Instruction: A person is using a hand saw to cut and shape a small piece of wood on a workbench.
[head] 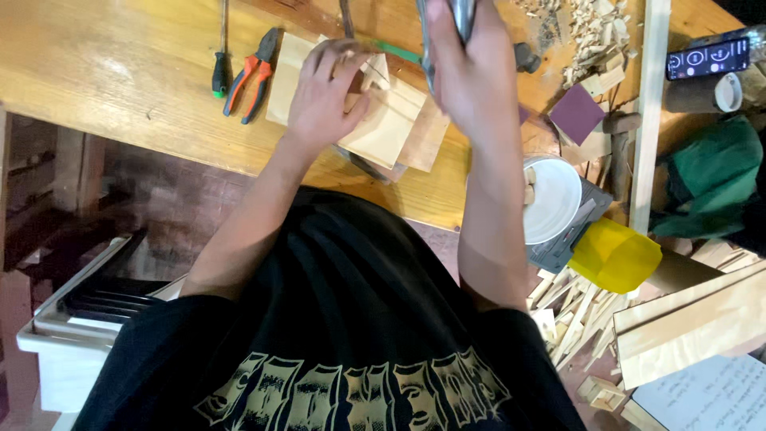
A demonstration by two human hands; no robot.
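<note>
My left hand (323, 96) presses flat, fingers spread, on 1 pale wooden block (391, 120). My right hand (471, 72) is fisted around 1 metal tool (447, 24). Nearby: purple square sandpaper (576, 113).

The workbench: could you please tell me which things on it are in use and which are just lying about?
In use:
- wood pieces under left hand
- metal tool in right hand

Lying about:
- pliers
- screwdriver
- white bowl
- yellow cup
- shavings

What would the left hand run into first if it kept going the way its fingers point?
The left hand lies on pale wood pieces, fingers pointing across the bench. Straight on, it would likely meet the small wooden block at its fingertips first; depth is unclear.
</note>
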